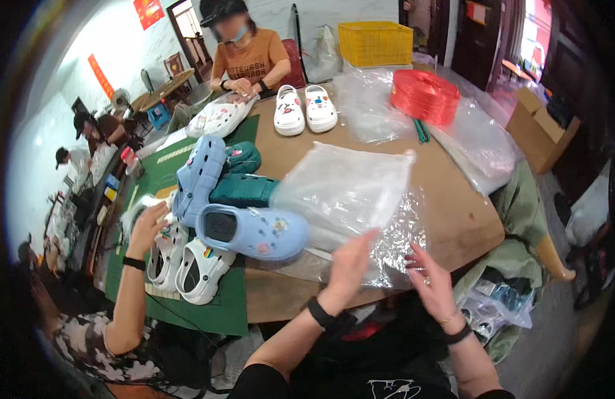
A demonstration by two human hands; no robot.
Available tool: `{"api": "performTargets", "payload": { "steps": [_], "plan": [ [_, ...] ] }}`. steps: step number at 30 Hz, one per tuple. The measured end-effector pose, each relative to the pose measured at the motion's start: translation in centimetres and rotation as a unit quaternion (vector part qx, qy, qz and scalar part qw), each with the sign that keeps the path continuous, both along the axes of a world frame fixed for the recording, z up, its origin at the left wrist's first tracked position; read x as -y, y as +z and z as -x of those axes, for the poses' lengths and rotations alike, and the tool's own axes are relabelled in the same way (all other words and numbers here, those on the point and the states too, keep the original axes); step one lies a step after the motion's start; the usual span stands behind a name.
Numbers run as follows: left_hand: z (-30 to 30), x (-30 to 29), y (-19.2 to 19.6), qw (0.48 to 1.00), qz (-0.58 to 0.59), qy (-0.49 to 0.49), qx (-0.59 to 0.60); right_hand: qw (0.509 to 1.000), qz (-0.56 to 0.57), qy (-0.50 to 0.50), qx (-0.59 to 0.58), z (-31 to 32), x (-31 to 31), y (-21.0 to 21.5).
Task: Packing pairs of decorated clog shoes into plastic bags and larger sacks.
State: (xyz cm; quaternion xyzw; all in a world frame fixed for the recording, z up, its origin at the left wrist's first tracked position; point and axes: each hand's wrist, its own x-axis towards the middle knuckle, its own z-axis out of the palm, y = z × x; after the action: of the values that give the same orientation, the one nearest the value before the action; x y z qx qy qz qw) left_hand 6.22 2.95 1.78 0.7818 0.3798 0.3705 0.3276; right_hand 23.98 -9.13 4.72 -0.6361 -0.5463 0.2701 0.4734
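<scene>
A clear plastic bag (344,189) lies on the brown tabletop in front of me, its glossy lower part spread towards the near edge. Over its near right side is my left hand (351,267), blurred, with one finger stretched forward; whether it pinches the plastic is unclear. My right hand (430,282) hovers by the bag's right near corner, fingers bent and apart, holding nothing I can see. Left of the bag rests a light blue clog (254,233) with charms, and a second blue clog (200,174) leans on a pile with dark green clogs (244,189).
White clogs (202,271) sit on a green cutting mat (221,311), where a co-worker's hand (148,229) reaches in. Across the table a person (251,56) handles a white clog (221,118). A white pair (289,112), red twine roll (425,98) and yellow crate (375,44) stand farther back.
</scene>
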Motion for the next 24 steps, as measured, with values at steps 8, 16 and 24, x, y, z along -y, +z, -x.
{"api": "performTargets", "payload": {
  "steps": [8, 16, 24],
  "plan": [
    [2.8, 2.9, -0.8, 0.99, -0.097, 0.009, 0.104, 0.996, -0.021, -0.081, 0.038, -1.8, -7.5, -6.4],
    [16.2, -2.7, 5.2, 0.946, -0.234, 0.222, -0.034, 0.977, -0.03, -0.13, 0.166, -8.3, -10.3, -8.5],
    [18.9, -11.0, 6.1, 0.881, -0.279, -0.041, -0.38, 0.965, -0.044, -0.166, 0.2, -5.8, -9.6, -8.8]
  ]
}}
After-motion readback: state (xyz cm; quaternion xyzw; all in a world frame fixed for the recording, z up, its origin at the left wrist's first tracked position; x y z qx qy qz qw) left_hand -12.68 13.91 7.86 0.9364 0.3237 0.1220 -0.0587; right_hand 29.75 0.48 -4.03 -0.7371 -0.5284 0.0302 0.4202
